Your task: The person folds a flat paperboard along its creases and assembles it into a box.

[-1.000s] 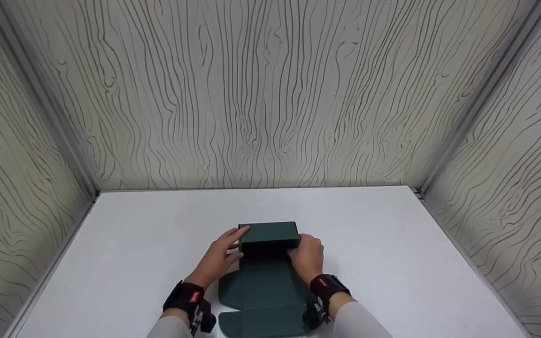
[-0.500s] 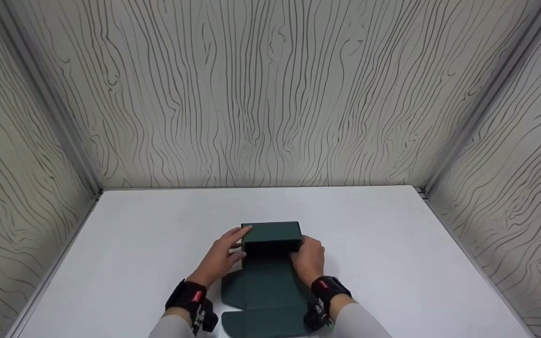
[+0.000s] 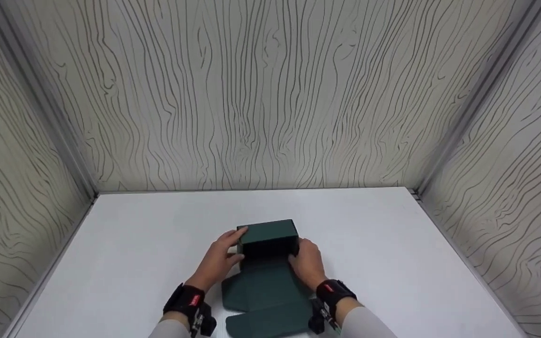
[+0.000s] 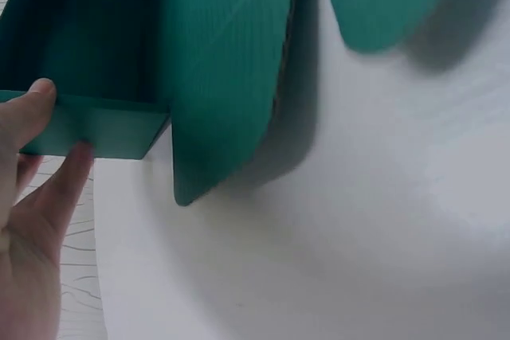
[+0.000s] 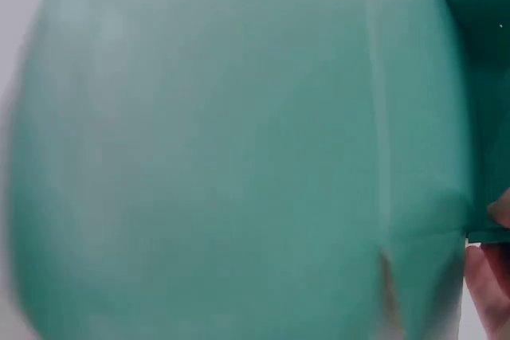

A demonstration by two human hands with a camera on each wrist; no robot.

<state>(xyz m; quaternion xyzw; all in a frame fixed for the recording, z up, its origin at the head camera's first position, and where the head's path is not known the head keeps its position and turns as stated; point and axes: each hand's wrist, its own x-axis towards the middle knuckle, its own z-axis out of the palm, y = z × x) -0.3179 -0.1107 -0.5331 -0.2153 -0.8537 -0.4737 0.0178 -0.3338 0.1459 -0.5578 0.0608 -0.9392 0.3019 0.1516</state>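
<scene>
A dark green cardboard box (image 3: 269, 232) stands on edge at the table's front middle, its dark hollow facing me and its lid (image 3: 270, 286) folded down towards me. My left hand (image 3: 217, 258) grips the box's left side. In the left wrist view its thumb (image 4: 36, 101) lies over the rim of the side wall (image 4: 111, 127), with fingers against the outside. At the opposite end my right hand (image 3: 308, 260) holds the right wall, thumb (image 5: 500, 209) inside and fingers outside. The lid fills most of the right wrist view.
A side flap (image 3: 235, 293) sticks out left of the lid, and a rounded front flap (image 3: 268, 321) extends nearest me. The white table (image 3: 158, 225) meets wood-grain patterned panels (image 3: 251, 94) at the back and both sides.
The box and its lid have turned slightly counterclockwise in the head view, the right end now a little farther back. Both hands keep their hold.
</scene>
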